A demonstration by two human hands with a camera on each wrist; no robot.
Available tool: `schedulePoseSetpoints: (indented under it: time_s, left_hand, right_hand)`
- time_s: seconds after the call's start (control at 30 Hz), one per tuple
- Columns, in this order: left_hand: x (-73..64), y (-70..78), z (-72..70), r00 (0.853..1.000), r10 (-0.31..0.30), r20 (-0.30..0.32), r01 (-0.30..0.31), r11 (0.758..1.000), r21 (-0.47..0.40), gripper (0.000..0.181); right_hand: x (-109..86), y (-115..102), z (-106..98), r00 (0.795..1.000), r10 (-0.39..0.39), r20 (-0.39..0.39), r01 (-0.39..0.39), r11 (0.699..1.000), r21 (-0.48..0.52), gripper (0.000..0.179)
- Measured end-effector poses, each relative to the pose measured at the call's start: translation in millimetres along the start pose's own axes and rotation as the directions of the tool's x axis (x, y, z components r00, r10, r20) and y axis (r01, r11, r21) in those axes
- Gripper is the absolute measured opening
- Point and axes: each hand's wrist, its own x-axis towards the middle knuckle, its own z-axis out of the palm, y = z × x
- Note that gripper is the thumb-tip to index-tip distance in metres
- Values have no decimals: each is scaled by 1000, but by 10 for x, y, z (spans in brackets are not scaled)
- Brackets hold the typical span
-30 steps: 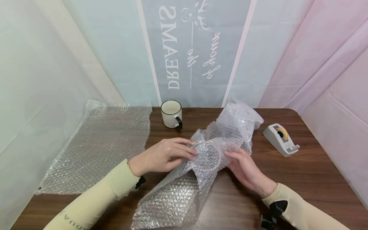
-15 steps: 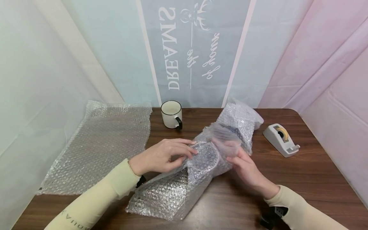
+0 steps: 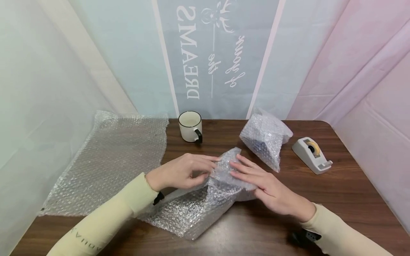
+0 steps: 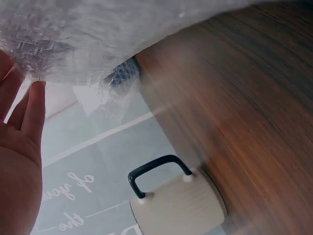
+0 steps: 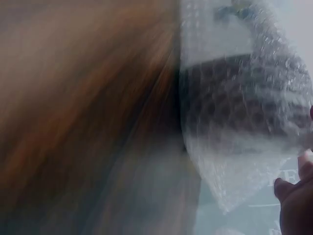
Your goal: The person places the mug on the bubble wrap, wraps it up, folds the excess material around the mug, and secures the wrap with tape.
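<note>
Between my hands stands a round object in bubble wrap (image 3: 221,193); a dark band (image 5: 234,93) shows through the wrap in the right wrist view. A flap of the wrap lies folded over its round top. My right hand (image 3: 264,181) presses that flap down with straight, spread fingers. On the opposite side, my left hand (image 3: 182,172) rests its extended fingertips against the wrap's upper edge. A loose tail of bubble wrap (image 3: 179,213) spreads toward the front of the table, partly under my left wrist.
A white mug (image 3: 189,128) with black rim and handle stands at the back. Right of it sits another bubble-wrapped bundle (image 3: 266,137), then a white tape dispenser (image 3: 312,155) with yellowish tape. A flat bubble wrap sheet (image 3: 112,163) covers the left of the wooden table (image 3: 346,199).
My right hand has drawn the flap leftward over the round top and let go of its pinch, now pressing flat. The loose front tail has shifted slightly left. My left hand stays put.
</note>
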Motion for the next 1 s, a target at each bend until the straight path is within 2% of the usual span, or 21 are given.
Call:
schedulePoseSetpoints:
  time_s: [0.1,0.23,0.33,0.43,0.53,0.67,0.8,0.9,0.93,1.0]
  left_hand:
    - [19,-25,-13,1000,-20,3,20,999,-49,24]
    - [21,-33,-27,997,-72,-8,70,988,-139,22]
    - [10,-28,-34,994,-106,-20,100,976,-193,22]
    - [1,-1,-65,992,-128,-25,120,973,-199,23]
    - [-27,42,-144,990,-136,-29,129,978,-161,22]
    - [-147,99,-302,984,-177,15,177,984,-32,19]
    - [-361,127,-418,956,-273,107,263,959,102,18]
    - [-545,125,-440,938,-314,147,293,944,151,20]
    - [-603,121,-435,938,-312,153,289,945,153,21]
    - [-709,113,-408,948,-281,147,258,953,158,25]
  right_hand:
    - [-13,-5,-37,999,-20,46,23,998,-63,61]
    - [-35,-31,-68,995,-13,99,20,997,-68,47]
    - [-42,-44,-76,995,-3,101,7,999,-45,46]
    - [-34,-55,-73,996,25,91,-22,999,-34,41]
    - [-24,-68,-64,995,58,84,-55,998,-40,44]
    - [-14,-71,-42,996,54,71,-52,998,-40,45]
    - [-13,-68,-20,997,44,61,-42,999,-33,44]
    - [-18,-68,-11,997,51,57,-50,998,-33,44]
    - [-21,-69,-10,997,53,55,-51,998,-34,45]
    - [-28,-69,-8,997,59,51,-57,998,-35,45]
